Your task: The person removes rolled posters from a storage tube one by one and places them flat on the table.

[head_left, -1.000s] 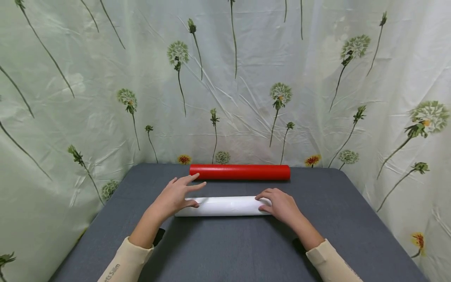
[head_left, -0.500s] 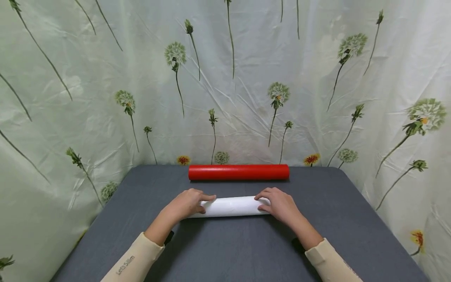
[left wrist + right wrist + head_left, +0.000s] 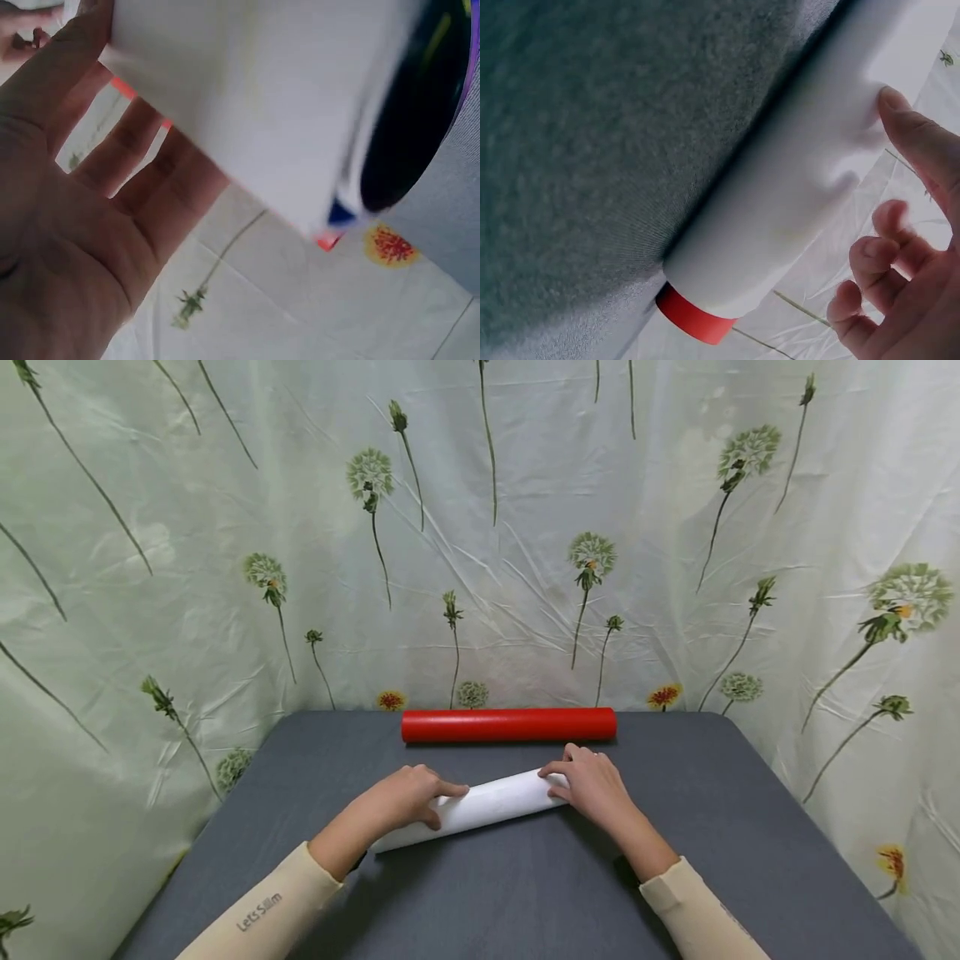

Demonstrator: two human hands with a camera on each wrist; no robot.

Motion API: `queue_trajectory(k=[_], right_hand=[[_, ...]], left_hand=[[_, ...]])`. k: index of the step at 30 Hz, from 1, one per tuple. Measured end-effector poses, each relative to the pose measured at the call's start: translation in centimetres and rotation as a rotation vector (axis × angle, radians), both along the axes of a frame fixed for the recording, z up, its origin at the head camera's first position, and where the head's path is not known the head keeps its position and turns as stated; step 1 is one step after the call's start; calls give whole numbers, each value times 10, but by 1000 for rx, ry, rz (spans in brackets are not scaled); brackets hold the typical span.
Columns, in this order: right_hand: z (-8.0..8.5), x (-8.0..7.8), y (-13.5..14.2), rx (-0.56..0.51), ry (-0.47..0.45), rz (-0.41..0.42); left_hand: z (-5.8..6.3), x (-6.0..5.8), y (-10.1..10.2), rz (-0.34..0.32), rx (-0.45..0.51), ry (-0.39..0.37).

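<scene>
my left hand (image 3: 408, 797) grips the white roll (image 3: 498, 802) toward its nearer end; my right hand (image 3: 596, 783) holds its far end between thumb and forefinger. it slants across the dark grey table (image 3: 487, 893), before the red roll (image 3: 510, 726).

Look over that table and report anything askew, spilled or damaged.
The white roll, held by the left hand and right hand, slants: its left end sits nearer than its right, while the red roll beyond lies straight across the table. No spill or damage shows.
</scene>
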State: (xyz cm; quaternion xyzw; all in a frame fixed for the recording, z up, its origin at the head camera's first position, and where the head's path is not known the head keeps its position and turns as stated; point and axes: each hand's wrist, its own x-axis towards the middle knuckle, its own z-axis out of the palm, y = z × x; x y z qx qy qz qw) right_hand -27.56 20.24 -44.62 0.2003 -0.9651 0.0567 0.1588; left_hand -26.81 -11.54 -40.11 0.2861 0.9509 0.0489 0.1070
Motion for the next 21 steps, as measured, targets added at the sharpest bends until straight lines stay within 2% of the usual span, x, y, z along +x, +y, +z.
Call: queue_trajectory(k=[3, 8, 11, 15, 21], right_hand=[[0, -1, -1, -2, -17, -21], [-1, -3, -2, -112, -94, -38], [-2, -5, -4, -158, -136, -49], [-2, -6, -7, -181, -168, -59], [-2, -5, -14, -213, -192, -66]], left_hand=[[2, 4, 4, -18, -19, -3], [0, 11, 8, -10, -16, -47], [-2, 17, 11, -28, -14, -56], [-5, 27, 14, -90, 20, -25], [-12, 41, 21, -168, 117, 36]])
